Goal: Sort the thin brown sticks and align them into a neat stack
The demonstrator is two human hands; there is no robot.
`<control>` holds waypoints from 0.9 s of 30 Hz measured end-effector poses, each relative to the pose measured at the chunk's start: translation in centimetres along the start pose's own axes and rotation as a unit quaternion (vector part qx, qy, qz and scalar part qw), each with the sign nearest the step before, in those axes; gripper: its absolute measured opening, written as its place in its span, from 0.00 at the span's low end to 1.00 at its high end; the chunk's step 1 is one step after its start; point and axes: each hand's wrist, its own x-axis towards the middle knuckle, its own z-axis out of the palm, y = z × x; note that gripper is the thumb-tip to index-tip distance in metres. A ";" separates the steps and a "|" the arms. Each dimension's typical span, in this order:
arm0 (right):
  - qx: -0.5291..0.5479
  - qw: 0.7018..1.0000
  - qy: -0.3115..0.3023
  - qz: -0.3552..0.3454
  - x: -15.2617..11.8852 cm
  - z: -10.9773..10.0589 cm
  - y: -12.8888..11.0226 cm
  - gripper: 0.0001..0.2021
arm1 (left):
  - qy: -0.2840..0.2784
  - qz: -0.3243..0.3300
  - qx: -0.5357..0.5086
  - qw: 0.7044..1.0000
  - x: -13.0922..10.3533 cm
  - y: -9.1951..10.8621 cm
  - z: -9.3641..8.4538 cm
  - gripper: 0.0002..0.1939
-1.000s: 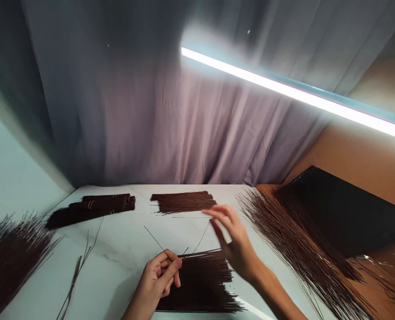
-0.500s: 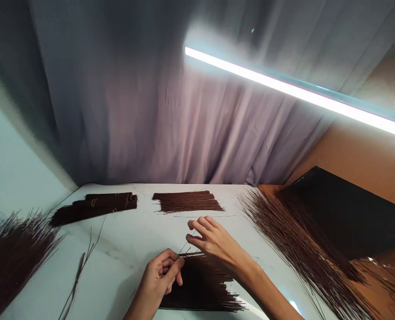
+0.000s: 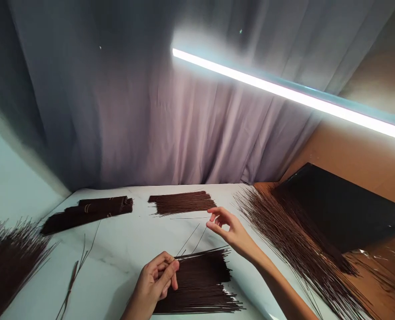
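Head view: my left hand (image 3: 157,278), thumb and forefinger pinching one thin strand (image 3: 189,239) at its near end, presumably to free its length; long axis slanting away and rightward, above the white table (image 3: 144,233). My right hand (image 3: 232,231), fingers curled, second strand (image 3: 200,239) beside the thumb, grip I cannot tell. Dark sheaf (image 3: 204,284), nearest me, laid crosswise, left to right

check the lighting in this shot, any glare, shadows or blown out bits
In the head view, the tube light is blown out with a pale halo; the curtain darkens toward the upper left; a soft shadow lies on the table beside the left hand, and pale glare shows by the right forearm.
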 end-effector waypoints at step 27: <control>0.220 0.970 0.054 0.084 -1.6 3.6 0.3 0.20 | -0.059 -0.006 0.018 0.998 -0.2 0.0 -0.6 0.22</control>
